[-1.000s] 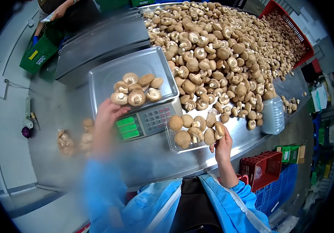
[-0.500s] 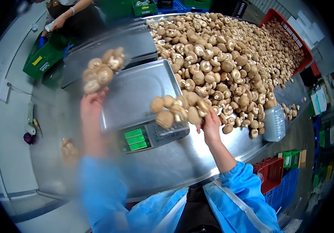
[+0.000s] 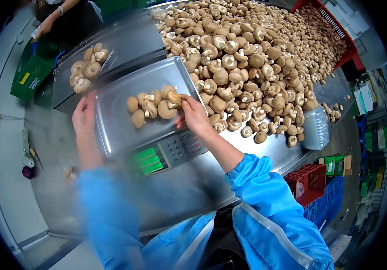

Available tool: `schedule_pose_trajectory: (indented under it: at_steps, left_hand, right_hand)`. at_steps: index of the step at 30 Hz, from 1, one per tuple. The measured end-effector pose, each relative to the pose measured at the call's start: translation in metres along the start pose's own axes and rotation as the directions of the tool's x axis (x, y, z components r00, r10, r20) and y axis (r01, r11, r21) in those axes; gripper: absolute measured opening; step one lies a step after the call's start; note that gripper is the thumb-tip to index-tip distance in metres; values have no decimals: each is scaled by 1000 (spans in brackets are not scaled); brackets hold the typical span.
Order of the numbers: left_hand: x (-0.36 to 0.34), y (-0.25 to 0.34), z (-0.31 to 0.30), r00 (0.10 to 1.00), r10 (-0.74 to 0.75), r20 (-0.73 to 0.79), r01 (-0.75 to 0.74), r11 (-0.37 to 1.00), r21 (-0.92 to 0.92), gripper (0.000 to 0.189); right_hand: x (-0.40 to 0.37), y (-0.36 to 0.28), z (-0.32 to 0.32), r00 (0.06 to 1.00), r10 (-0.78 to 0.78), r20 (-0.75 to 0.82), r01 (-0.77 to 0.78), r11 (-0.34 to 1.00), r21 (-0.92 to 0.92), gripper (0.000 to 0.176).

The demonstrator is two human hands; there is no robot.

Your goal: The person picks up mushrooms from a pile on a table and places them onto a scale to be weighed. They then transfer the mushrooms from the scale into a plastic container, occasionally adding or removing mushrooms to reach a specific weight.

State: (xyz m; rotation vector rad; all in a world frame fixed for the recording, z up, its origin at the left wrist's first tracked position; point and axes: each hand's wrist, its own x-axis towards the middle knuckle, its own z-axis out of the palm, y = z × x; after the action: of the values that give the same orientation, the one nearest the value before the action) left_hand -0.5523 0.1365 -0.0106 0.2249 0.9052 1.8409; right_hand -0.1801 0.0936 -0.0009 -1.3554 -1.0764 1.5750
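Observation:
My left hand [image 3: 84, 112], slightly blurred, is closed at the near end of a clear tray [image 3: 108, 60] of brown-capped mushrooms [image 3: 85, 69], over the grey metal ledge left of the scale. On the right, my right hand [image 3: 193, 114] grips the end of a second batch of mushrooms [image 3: 155, 102], low over the steel weighing pan [image 3: 126, 132]. The packaging under this batch is mostly hidden by the mushrooms and fingers. Below the pan, the scale's green display [image 3: 148, 160] and keypad [image 3: 180, 146] show.
A large heap of mushrooms [image 3: 256, 58] spreads from a tipped red crate [image 3: 348, 54]. Stacked clear trays [image 3: 315, 129] stand at its right edge. Beyond the ledge, another person's hand [image 3: 46, 27] is over a green crate [image 3: 33, 76]. A red basket [image 3: 308, 180] stands at lower right.
My left hand has carried its mushrooms left and away from me to the ledge. My right hand has brought its batch left, from the heap's edge to over the weighing pan.

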Motion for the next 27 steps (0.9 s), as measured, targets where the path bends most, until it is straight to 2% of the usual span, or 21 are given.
schedule_pose_trajectory:
  at_steps: [2, 5, 7, 9, 11, 13, 15, 17, 21, 23, 25, 27]
  left_hand:
    - [-19, 1, -6, 1000, 22, -20, -20, 996, 90, 39]
    - [-62, 15, -18, 999, 50, 15, -53, 958, 283, 35]
    - [-87, 28, -42, 997, 74, -9, -65, 922, 382, 31]
    - [-112, 35, -64, 994, 99, -48, -68, 898, 435, 26]
    - [-137, 43, -81, 988, 126, -86, -72, 885, 459, 22]
    - [-165, 42, -83, 981, 158, -110, -84, 865, 494, 21]
    - [-189, 36, -84, 982, 167, -90, -94, 841, 533, 21]
    - [-207, 17, -82, 996, 88, -35, -56, 846, 530, 22]
    - [-250, -44, -40, 986, -157, 53, 95, 799, 593, 21]
    - [-271, -81, -16, 941, -317, 118, 175, 755, 632, 20]
    - [-286, -121, -8, 860, -461, 218, 248, 751, 612, 19]
    - [-299, -156, 6, 785, -573, 234, 323, 702, 634, 18]
  right_hand:
    - [-5, -4, -8, 999, 26, 22, -23, 991, -133, 36]
    - [-25, -8, -37, 964, -261, -38, 210, 847, -487, 35]
    - [-31, 12, -79, 809, -586, -40, 385, 581, -717, 37]
    - [-46, 26, -117, 748, -662, -49, 328, 432, -840, 44]
    - [-61, 44, -148, 769, -636, -65, 194, 330, -924, 53]
    - [-76, 72, -175, 806, -584, -92, -23, 125, -992, 61]
    - [-89, 108, -197, 862, -450, -233, -182, 154, -971, 63]
    - [-98, 117, -207, 858, -504, -102, -25, 159, -987, 64]
    - [-102, 105, -209, 830, -554, -69, 104, 275, -956, 58]
    - [-101, 92, -209, 826, -561, -64, 160, 342, -926, 54]
    - [-102, 90, -211, 805, -592, -39, 213, 350, -912, 49]
    - [-112, 86, -204, 819, -572, -30, 239, 389, -890, 47]
